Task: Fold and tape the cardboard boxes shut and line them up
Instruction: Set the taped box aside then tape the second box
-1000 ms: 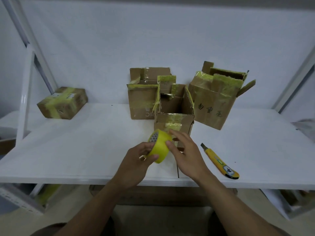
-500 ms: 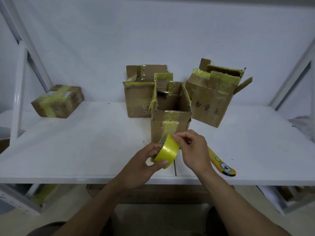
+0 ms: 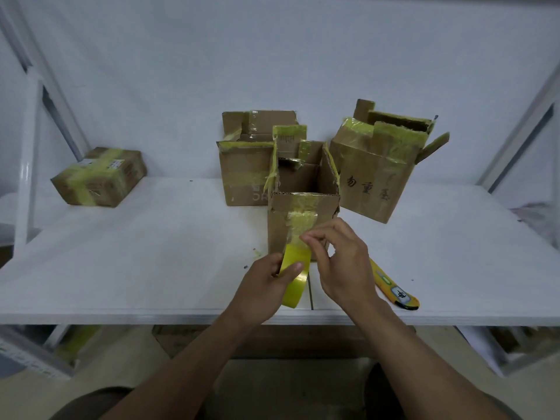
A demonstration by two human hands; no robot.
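My left hand (image 3: 266, 286) grips a yellow tape roll (image 3: 295, 277) just above the table's front edge. My right hand (image 3: 342, 262) pinches the loose tape end at the top of the roll, fingers curled. Right behind the roll stands a small open cardboard box (image 3: 303, 207) with its flaps up and old yellow tape on its front. Two more open boxes stand behind it: one at the back left (image 3: 245, 171) and a larger tilted one with black writing (image 3: 375, 174) on the right. A closed, taped box (image 3: 100, 177) lies at the far left.
A yellow utility knife (image 3: 394, 289) lies on the white table (image 3: 151, 253) just right of my right hand, near the front edge. White shelf posts rise at both sides. A seam in the tabletop runs below the tape roll.
The roll has turned from flat-facing to edge-on in my left hand. My right hand has lifted to the roll's top and pinches the tape end. The view has moved closer to the front box.
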